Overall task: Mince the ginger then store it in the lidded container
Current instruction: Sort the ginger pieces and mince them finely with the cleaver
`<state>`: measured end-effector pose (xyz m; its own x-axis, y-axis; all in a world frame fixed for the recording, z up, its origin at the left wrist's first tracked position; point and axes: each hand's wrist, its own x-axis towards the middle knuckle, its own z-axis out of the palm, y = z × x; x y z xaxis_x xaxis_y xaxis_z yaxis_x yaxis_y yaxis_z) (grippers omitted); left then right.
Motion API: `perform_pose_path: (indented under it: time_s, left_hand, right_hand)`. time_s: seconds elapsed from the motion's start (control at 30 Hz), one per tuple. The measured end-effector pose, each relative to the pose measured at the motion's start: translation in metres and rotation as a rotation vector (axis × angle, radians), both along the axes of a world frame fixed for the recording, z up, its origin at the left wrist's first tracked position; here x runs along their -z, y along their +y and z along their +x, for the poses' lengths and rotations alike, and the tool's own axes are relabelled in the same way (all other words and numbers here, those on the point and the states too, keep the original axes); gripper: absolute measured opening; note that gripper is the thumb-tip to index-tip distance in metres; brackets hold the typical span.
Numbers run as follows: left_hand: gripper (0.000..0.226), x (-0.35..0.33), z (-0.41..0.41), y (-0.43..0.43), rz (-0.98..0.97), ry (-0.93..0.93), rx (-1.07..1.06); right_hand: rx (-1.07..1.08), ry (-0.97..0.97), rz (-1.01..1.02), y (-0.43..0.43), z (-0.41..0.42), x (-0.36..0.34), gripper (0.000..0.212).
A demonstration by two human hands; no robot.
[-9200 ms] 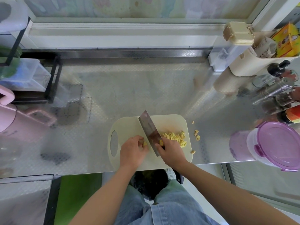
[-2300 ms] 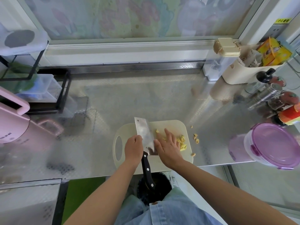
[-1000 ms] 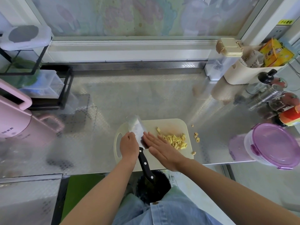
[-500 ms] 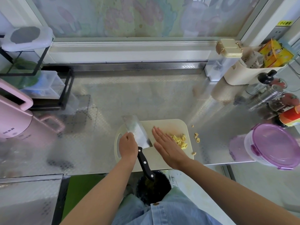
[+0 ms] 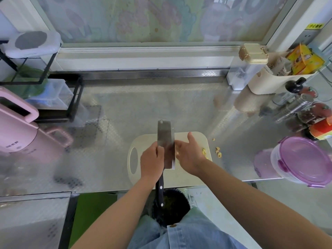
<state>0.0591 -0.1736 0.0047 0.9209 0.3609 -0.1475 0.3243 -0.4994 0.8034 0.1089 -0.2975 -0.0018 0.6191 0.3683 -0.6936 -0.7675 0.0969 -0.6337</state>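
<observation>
Jeans [image 5: 181, 234]: lowest in view, the person's legs against the desk's near edge.
Bin [image 5: 173, 203]: dark and round, below the near edge, under the cleaver's handle.
Left grip [image 5: 151, 163]: fingers curled round the cleaver where the blade meets the handle, clamping its left edge. It sits above the board's near left part.
Cleaver [image 5: 166, 142]: held above the board with its broad side up and its tip pointing to the far edge. The black handle sticks out past the near edge.
Right grip [image 5: 188, 155]: fingers spread and straight, palm turned towards the blade and just beside its right edge, holding nothing. Whether it touches the steel cannot be told.
Board [image 5: 196, 139]: cream, at the middle of the desk's near edge, its handle hole on the left.
Ginger [image 5: 204, 151]: a few yellow bits lie on the board's right edge, and the rest is hidden under the right grip.
Strays [image 5: 218, 152]: several bits on the desk [image 5: 143, 108], just off the board's right edge.
Container [image 5: 303, 159]: purple lid on, at the near right corner, well apart from the board.
Jug [image 5: 19, 135]: pink, at the left edge.
Rack [image 5: 75, 97]: black, at the far left corner, holding clear boxes.
Jars [image 5: 303, 112]: clustered along the right edge.
Caddy [image 5: 265, 83]: cream, at the far right corner, stuffed with packets.
</observation>
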Motion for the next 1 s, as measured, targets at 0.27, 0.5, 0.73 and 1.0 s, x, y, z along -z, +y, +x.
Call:
perform_pose_path:
  time_s: [0.27, 0.5, 0.73, 1.0]
  left_hand:
    - [0.034, -0.002, -0.001, 0.004, 0.0, 0.017, -0.096]
    - [0.031, -0.003, 0.002, -0.004, 0.042, 0.03, -0.1]
    - [0.033, -0.005, 0.003, 0.004, 0.083, 0.074, -0.116]
    - [0.03, -0.005, 0.007, -0.003, 0.004, 0.065, -0.119]
  right_hand:
    - [0.121, 0.061, 0.04, -0.009, -0.001, -0.013, 0.083]
    - [0.008, -0.013, -0.059, -0.006, -0.009, -0.027, 0.076]
    - [-0.086, -0.286, -0.346, -0.007, -0.018, -0.027, 0.038]
    - [-0.416, -0.707, -0.695, 0.001, -0.034, -0.027, 0.049]
